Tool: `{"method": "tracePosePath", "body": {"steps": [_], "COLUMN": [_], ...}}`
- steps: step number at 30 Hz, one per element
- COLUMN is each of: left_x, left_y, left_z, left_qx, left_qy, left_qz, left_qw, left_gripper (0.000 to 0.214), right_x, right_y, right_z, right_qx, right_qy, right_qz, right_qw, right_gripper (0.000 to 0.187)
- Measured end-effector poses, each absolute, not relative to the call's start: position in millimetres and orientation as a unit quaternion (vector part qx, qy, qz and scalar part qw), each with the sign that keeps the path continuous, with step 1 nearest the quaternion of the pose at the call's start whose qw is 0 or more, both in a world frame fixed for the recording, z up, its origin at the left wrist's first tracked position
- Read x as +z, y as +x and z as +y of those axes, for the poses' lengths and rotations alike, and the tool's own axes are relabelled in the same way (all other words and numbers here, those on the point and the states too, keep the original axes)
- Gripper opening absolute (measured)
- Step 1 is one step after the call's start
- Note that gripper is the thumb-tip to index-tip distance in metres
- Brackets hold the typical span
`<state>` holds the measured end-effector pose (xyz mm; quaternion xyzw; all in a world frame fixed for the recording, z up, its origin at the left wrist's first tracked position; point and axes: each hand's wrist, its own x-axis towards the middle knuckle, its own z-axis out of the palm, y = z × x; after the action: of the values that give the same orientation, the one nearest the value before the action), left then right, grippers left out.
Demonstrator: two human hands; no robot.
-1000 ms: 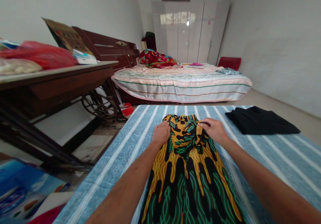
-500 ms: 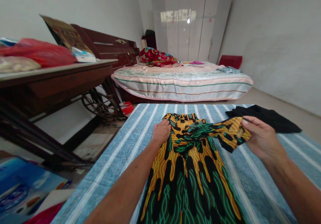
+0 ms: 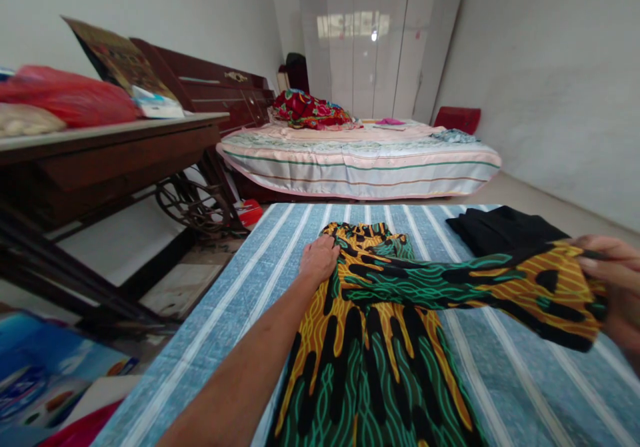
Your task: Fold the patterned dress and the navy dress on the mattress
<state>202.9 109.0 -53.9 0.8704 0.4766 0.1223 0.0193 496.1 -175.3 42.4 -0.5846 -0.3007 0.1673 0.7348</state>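
A long-sleeved garment point(image 3: 370, 353) in yellow, black and green lies lengthwise on a blue striped cloth point(image 3: 240, 287), its gathered neck end away from me. My left hand point(image 3: 320, 259) is closed on the garment's upper left edge, fingers bent over the fabric. One sleeve stretches across the garment to the right, raised off the cloth at its far end. My right hand point(image 3: 613, 287) grips that sleeve's end between thumb and fingers, partly past the right picture edge. Beyond the sleeve rests a folded black cloth item point(image 3: 500, 230). The garment's lower end runs out of view.
A bed point(image 3: 365, 167) with a floral red quilt point(image 3: 310, 110) stands beyond. On the left is a treadle sewing table point(image 3: 110, 147) bearing a red plastic bag point(image 3: 75, 97). A blue printed box point(image 3: 40, 367) sits low at left; a white wardrobe point(image 3: 360, 60) stands at the back.
My right hand has moved right and nearer to me, drawing the bunched sleeve out straight and flatter. My left hand stays at the garment's upper left edge.
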Motion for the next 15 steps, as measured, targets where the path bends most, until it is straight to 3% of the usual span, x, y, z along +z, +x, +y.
{"method": "tracePosePath", "body": {"steps": [6, 15], "left_x": [-53, -33], "left_y": [206, 224], "left_z": [109, 119], "left_qx": [0.111, 0.052], "left_qy": [0.867, 0.854], "left_qz": [0.485, 0.517], "left_qw": [0.008, 0.01], "left_gripper": [0.032, 0.041], "right_x": [39, -52], "right_y": [504, 547], "right_z": [-189, -195], "right_qx": [0.204, 0.394], "right_qy": [-0.617, -0.631], "right_qz": [-0.216, -0.185], "right_qw": [0.728, 0.642], "right_gripper": [0.018, 0.018]}}
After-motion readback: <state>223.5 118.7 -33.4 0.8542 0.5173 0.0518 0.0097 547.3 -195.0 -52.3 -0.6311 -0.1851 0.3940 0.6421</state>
